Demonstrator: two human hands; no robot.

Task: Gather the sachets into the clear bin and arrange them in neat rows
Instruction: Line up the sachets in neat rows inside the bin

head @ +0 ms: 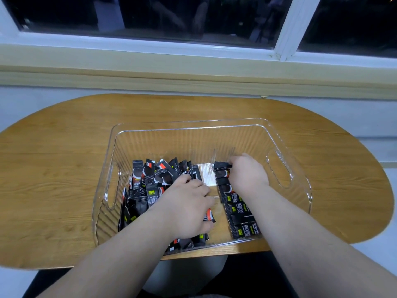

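Head view: the clear ribbed plastic bin [193,143] sits on the oval wooden table [53,168]. Your left hand [187,209] lies on the loose heap of black sachets [148,190] in its left half; grasp cannot be determined. Your right hand [247,175] pinches the far sachet [222,165] of the neat row [240,214] at right.

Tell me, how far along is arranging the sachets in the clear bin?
Done: one neat row lies at right in the clear bin; the loose pile is inside too. In hand: the right hand grips the row's far end, the left hand rests on the pile. Left: that pile.
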